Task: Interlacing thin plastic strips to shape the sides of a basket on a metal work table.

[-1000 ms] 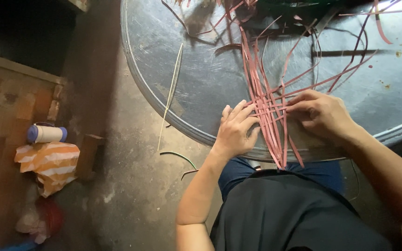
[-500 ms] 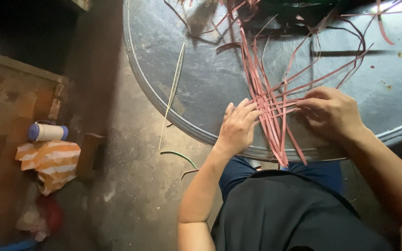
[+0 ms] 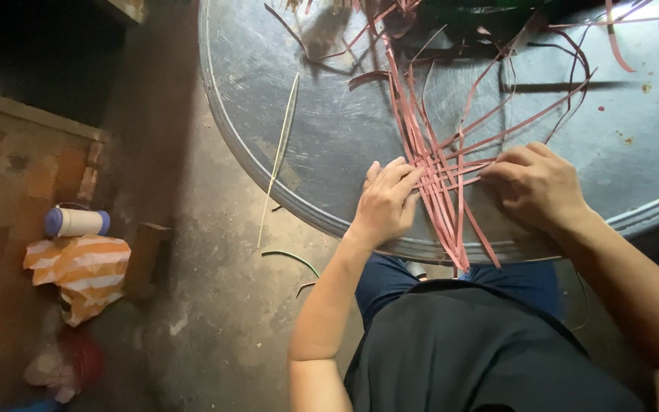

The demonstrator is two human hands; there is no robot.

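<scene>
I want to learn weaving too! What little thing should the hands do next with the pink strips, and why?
Probably the right hand should push its crosswise strip tighter against the woven patch, while the left hand presses the pink strips flat on the round metal table. Beyond the hands the strips fan out loose.

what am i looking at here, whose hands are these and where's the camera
The camera sits on a person's head and looks down, so the arms and dark shirt at the bottom are that person's own. Both bare hands rest on a round metal table. The left hand presses flat on crossed pink strips; the right hand pinches them from the other side. One pale strip lies apart on the table. On the brick ledge at left lie a white tube and an orange striped cloth.
</scene>
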